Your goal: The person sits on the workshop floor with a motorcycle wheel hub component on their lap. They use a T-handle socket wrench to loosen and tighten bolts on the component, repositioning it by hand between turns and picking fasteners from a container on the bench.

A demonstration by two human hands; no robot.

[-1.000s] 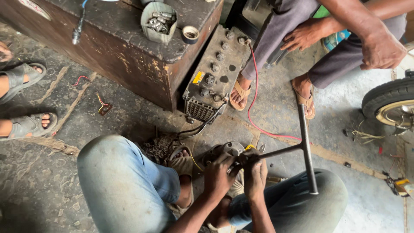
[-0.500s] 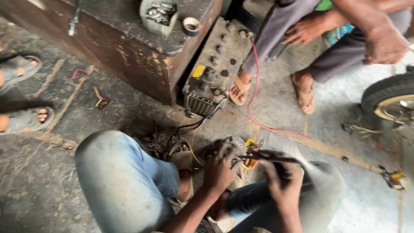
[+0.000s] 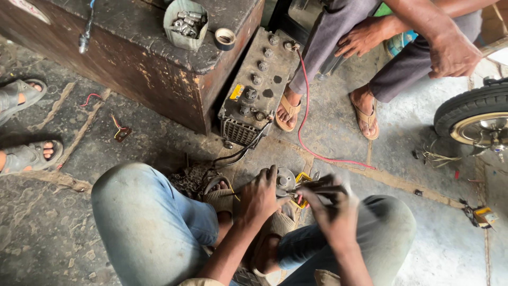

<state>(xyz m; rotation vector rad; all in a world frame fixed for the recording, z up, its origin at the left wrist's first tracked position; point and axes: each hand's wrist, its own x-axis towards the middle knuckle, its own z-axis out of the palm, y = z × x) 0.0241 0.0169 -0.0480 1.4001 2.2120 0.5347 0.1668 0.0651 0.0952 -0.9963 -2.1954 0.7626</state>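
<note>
I squat on the floor with a small round metal part (image 3: 286, 179) between my sandalled feet. My left hand (image 3: 257, 198) grips this part from the left and steadies it. My right hand (image 3: 334, 213) is motion-blurred just right of it, closed around a dark metal T-handle tool (image 3: 317, 186) whose end points at the part. A yellow piece (image 3: 304, 177) lies beside the part. My knees in jeans flank both hands.
A dirty battery (image 3: 258, 87) leans on a dark wooden box (image 3: 132, 58) holding a tub of bolts (image 3: 185, 16) and a tape roll (image 3: 225, 37). A red wire (image 3: 304, 114) trails from it. Another person's sandalled feet (image 3: 365, 115), a wheel (image 3: 472, 114) and other sandalled feet (image 3: 24, 95) surround me.
The long T-handle tool, seen standing out to the right a second ago, has swung in under my right hand, which moved right and is now blurred. My left hand stays on the part.
</note>
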